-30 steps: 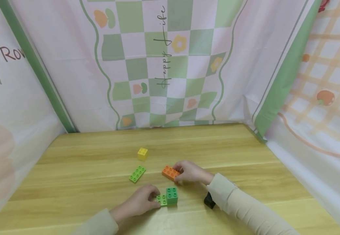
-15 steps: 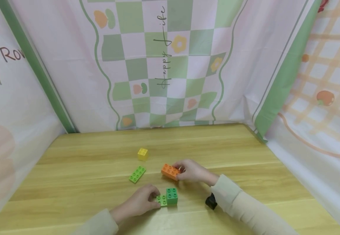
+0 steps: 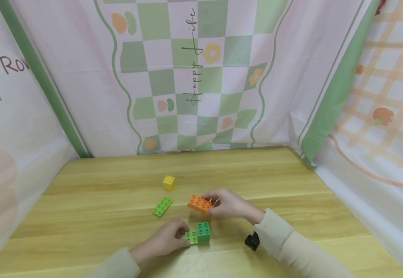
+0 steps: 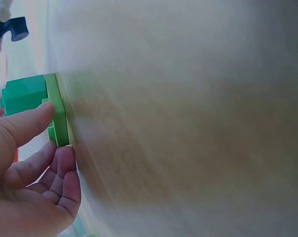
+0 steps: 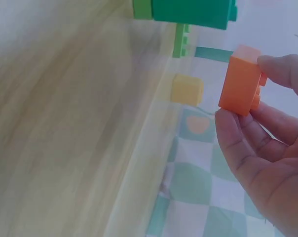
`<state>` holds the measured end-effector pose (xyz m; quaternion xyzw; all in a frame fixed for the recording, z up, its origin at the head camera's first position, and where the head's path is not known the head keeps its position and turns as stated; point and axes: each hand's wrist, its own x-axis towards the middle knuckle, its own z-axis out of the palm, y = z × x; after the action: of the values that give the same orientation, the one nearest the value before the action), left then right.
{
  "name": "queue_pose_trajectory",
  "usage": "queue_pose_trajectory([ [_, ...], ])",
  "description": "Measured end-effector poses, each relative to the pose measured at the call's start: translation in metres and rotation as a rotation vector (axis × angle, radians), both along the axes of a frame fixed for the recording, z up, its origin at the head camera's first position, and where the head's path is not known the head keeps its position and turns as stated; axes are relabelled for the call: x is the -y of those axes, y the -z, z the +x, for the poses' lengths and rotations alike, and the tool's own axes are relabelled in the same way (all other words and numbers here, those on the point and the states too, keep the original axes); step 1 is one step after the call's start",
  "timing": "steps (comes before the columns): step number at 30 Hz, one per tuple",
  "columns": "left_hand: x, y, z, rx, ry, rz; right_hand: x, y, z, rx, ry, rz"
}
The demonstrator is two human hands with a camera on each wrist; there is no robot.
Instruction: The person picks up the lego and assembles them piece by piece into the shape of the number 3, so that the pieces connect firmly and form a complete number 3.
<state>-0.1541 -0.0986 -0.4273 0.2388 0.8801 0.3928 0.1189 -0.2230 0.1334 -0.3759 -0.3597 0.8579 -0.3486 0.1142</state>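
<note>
Between thumb and fingers my right hand (image 3: pixel 230 203) pinches an orange building brick (image 3: pixel 199 203), raised off the table in the right wrist view. My left hand (image 3: pixel 166 236) grips the left end of a flat light-green brick (image 3: pixel 191 237) near the table's front. On that brick's right end stands a taller dark-green brick (image 3: pixel 203 232); the left wrist view shows the dark-green brick (image 4: pixel 25 95) attached on the studded side. The orange brick is behind the green pair and apart from it.
A second flat light-green brick (image 3: pixel 162 206) lies left of the orange one. Farther back sits a small yellow brick (image 3: pixel 169 183). A black device (image 3: pixel 252 241) shows at the right wrist. Printed cloth (image 3: pixel 201 77) hangs behind the wooden table (image 3: pixel 100 193).
The right hand has lifted the orange brick off the table and shifted it slightly left. My left hand and the green bricks have stayed put.
</note>
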Motion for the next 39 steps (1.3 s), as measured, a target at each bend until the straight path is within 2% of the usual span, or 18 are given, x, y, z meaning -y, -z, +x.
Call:
queue_pose_trajectory([
  [13,0.000,0.000,0.000,-0.007,0.001,-0.001,-0.003,-0.009,0.011,0.026,-0.096,-0.060],
  [20,0.001,0.001,0.000,-0.015,0.008,0.004,-0.006,-0.010,0.015,0.075,-0.148,-0.079],
  [26,0.001,0.003,-0.003,0.020,-0.003,0.001,-0.008,-0.008,0.016,0.107,-0.204,-0.099],
  [33,0.001,0.004,-0.003,0.031,-0.010,0.042,-0.008,-0.004,0.021,0.167,-0.185,-0.080],
  [39,0.001,0.003,-0.002,0.037,-0.009,0.059,-0.007,-0.002,0.022,0.162,-0.185,-0.068],
])
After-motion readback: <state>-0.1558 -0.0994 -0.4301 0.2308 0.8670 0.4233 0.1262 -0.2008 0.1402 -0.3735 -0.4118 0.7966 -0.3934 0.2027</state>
